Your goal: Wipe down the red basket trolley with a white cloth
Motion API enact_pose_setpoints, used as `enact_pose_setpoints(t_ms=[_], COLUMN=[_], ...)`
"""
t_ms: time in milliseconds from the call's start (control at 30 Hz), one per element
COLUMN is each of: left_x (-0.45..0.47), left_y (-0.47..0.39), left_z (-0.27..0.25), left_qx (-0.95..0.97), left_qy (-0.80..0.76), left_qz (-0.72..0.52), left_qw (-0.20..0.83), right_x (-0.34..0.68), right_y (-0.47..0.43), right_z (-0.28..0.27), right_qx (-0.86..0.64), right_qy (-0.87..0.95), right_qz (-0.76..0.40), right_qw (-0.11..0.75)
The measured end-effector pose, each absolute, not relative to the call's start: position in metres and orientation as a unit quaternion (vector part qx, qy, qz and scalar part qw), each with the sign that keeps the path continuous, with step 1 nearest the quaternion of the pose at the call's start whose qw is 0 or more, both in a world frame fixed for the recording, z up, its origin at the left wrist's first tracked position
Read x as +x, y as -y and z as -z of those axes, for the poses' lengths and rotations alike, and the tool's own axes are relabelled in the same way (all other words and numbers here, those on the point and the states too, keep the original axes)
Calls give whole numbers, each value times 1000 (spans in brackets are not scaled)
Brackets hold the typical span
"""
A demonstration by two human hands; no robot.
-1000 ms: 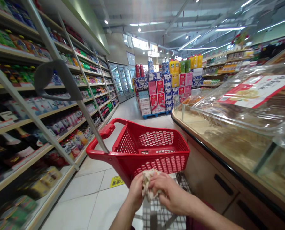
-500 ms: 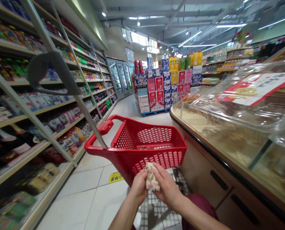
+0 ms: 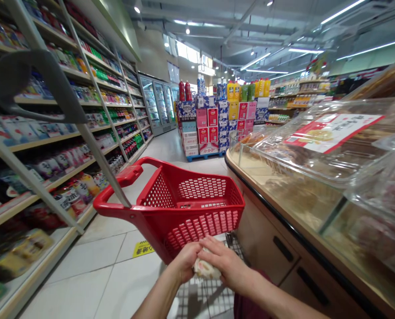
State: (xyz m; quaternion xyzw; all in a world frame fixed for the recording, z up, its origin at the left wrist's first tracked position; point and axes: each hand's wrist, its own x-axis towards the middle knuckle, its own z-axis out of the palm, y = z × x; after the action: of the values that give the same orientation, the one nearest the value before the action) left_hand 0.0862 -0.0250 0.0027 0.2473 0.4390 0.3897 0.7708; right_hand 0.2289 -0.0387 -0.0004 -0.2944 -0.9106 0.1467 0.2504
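A crumpled cream-white cloth [image 3: 207,269] with pinkish and brown marks is bunched between my two hands in front of the cart. My left hand [image 3: 187,260] is closed on its left side, thumb side up. Over its top and right side lies my right hand [image 3: 226,262], fingers bent and pressed against the cloth and meeting my left hand. Most of the cloth's upper part is hidden under the fingers. Just beyond my hands stands a red plastic shopping cart [image 3: 197,212] with perforated walls and a grey telescoping handle [image 3: 34,84].
On the right is a glass-edged counter [image 3: 277,208] with clear plastic food boxes [image 3: 330,133]. Shelves of drinks [image 3: 118,106] line the left. Ahead stands a stack of drink cartons [image 3: 214,128] on a blue pallet. A yellow floor sticker [image 3: 143,249] lies beside the cart.
My right hand has moved over the top of the cloth, and its fingers now meet my left hand. My hands are slightly lower. The whole view has turned right, so the cart appears further left.
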Motion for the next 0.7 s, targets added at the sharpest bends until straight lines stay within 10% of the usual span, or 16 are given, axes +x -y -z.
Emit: enact_pose_setpoints(t_ms=[133,400,700], left_x=[78,7,-12], left_y=[17,-16,-19], left_z=[-6,-39,-21], left_qx=[402,708,724], left_qy=[-553,-633,-627], left_qz=[-366,-285,-157], left_qw=[631,-134,-242], right_x=[255,316,309], right_y=[10,-85,-38], right_z=[1,44,96], right_qx=[-321,-477,-459], right_qy=[880,719,801], right_qz=[-162,68,-1], right_qw=[310,500,386])
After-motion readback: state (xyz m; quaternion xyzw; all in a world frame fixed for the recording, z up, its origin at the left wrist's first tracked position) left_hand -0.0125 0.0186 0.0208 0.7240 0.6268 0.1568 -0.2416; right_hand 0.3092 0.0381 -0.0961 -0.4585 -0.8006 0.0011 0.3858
